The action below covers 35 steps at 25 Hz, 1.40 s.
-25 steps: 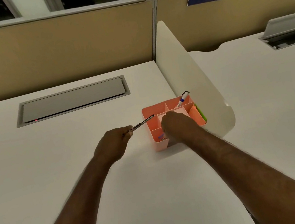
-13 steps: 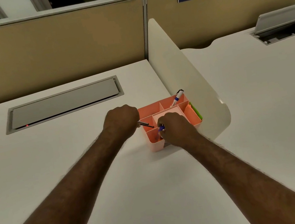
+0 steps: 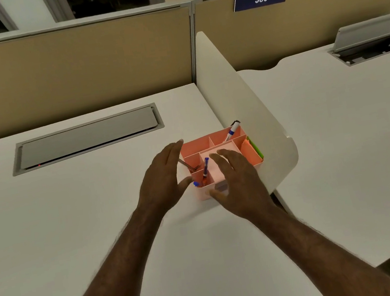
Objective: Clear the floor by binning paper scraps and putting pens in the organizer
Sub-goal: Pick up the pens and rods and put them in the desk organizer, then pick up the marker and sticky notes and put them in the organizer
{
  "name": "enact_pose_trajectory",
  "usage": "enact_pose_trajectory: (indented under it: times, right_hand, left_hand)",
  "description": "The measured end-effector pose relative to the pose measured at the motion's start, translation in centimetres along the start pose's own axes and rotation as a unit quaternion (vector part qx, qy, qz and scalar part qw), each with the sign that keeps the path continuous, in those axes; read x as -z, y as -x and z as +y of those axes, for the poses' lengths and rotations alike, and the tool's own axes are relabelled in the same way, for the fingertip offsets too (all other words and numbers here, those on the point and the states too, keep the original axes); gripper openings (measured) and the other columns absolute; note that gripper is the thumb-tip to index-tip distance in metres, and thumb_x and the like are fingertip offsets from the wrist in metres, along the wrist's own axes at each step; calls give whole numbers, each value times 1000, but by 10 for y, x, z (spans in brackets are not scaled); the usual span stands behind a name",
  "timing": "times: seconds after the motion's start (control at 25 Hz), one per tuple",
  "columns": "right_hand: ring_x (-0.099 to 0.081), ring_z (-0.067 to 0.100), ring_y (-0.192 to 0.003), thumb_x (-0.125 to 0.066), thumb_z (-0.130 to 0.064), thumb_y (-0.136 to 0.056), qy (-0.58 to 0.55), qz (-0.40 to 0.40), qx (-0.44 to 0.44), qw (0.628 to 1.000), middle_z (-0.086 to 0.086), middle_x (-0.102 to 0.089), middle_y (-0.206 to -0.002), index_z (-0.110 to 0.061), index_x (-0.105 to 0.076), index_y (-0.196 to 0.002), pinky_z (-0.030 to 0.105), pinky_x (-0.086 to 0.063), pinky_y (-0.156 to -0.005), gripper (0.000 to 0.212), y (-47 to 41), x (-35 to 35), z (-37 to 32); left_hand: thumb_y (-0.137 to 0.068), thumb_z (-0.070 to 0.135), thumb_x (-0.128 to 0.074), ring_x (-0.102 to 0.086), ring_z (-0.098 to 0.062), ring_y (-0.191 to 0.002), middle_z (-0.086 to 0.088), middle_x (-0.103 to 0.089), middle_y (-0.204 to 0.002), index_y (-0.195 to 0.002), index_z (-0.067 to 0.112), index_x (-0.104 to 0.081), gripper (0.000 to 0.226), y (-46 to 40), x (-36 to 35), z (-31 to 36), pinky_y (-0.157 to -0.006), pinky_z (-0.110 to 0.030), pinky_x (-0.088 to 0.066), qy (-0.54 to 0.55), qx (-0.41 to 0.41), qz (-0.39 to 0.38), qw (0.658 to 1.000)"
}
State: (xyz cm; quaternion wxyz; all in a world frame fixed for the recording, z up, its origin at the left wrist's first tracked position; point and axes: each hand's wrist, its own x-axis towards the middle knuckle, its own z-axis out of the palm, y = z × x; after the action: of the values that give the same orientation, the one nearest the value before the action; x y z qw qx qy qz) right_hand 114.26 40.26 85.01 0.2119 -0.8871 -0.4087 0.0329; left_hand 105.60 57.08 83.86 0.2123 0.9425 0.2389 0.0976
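A smooth white desk (image 3: 74,232) fills the near view, with a second desk (image 3: 356,146) to the right past a rounded cream divider (image 3: 231,95). Tan fabric panels (image 3: 73,72) stand along the far edge; a grey metal hatch (image 3: 86,138) lies flush in the near desk. Against the divider sits a rectangular pink plastic organizer (image 3: 213,139) split into small compartments. The left hand (image 3: 165,178) and right hand (image 3: 239,181) hover either side of it, fingers spread wide, holding nothing. Three pens stand in it, as far as the dim view lets me count: a blue-banded marker (image 3: 232,130) at the far right leaning up-right, a blue and red pen (image 3: 206,170) in a near-left compartment with its long axis near-to-far, and a dark pen (image 3: 188,165) at the left tilting up-left.
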Motion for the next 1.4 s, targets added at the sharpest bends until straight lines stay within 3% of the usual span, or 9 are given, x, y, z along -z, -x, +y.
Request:
enact_pose_trajectory:
  times: [0.16, 0.28, 0.44, 0.6, 0.8, 1.04, 1.4]
  right_hand:
    - [-10, 29, -146, -59, -65, -73, 36, -18, 64, 997, 5, -15, -159, -27, -17, -147, 49, -12, -115, 94, 39, -8, 16]
    - [7, 25, -147, -52, -67, -77, 49, -59, 108, 991, 4, 1, -160, -30, -8, -148, 50, -11, -118, 91, 67, -12, 23]
    - [15, 22, -146, -53, -62, -80, 28, -112, 195, 974, -2, 11, -158, -36, -6, -146, 51, -9, -118, 85, 96, -12, 23]
    - [20, 20, -145, -52, -60, -82, 14, -173, 317, 932, -4, 16, -159, -41, 6, -145, 50, -3, -118, 88, 129, -17, 17]
    - [16, 23, -146, -51, -58, -84, 12, -239, 456, 857, -2, 11, -159, -36, -3, -147, 51, -6, -119, 83, 192, -27, -11]
    - [7, 22, -147, -53, -57, -83, 2, -304, 600, 740, -2, 3, -160, -35, -4, -147, 53, -14, -118, 84, 298, -50, -72]
    - [9, 8, -144, -57, -48, -82, 25, -411, 714, 566, -12, 2, -159, -39, 1, -145, 40, -4, -118, 86, 506, -105, -133]
  left_hand:
    - [-83, 50, -59, -19, -22, -144, -3, -19, -158, -148, 27, -9, 85, 49, -7, -10, -113, -41, -24, 19, 34, 46, 998]
    - [-88, 46, -54, -22, -19, -143, -2, -21, -157, -147, 29, -9, 76, 98, -7, -10, -113, -40, -26, 39, 71, 90, 993]
    - [-88, 42, -55, -24, -20, -142, -2, -26, -155, -147, 28, -13, 74, 182, -16, 7, -112, -41, -29, 24, 138, 127, 982]
    - [-89, 50, -50, -17, -20, -144, 0, -18, -158, -147, 32, -4, 76, 287, -40, 39, -113, -38, -20, -16, 265, 152, 952]
    - [-85, 48, -55, -16, -20, -144, -1, -20, -157, -146, 32, -11, 77, 427, -65, 95, -115, -47, -20, -16, 418, 205, 885]
    - [-84, 46, -59, -18, -22, -144, -1, -22, -157, -146, 29, -18, 77, 590, -93, 166, -113, -46, -23, -35, 593, 278, 755]
    - [-83, 37, -64, -26, -27, -141, -7, -29, -154, -144, 20, -28, 74, 807, -167, 252, -109, -49, -31, -24, 743, 317, 588]
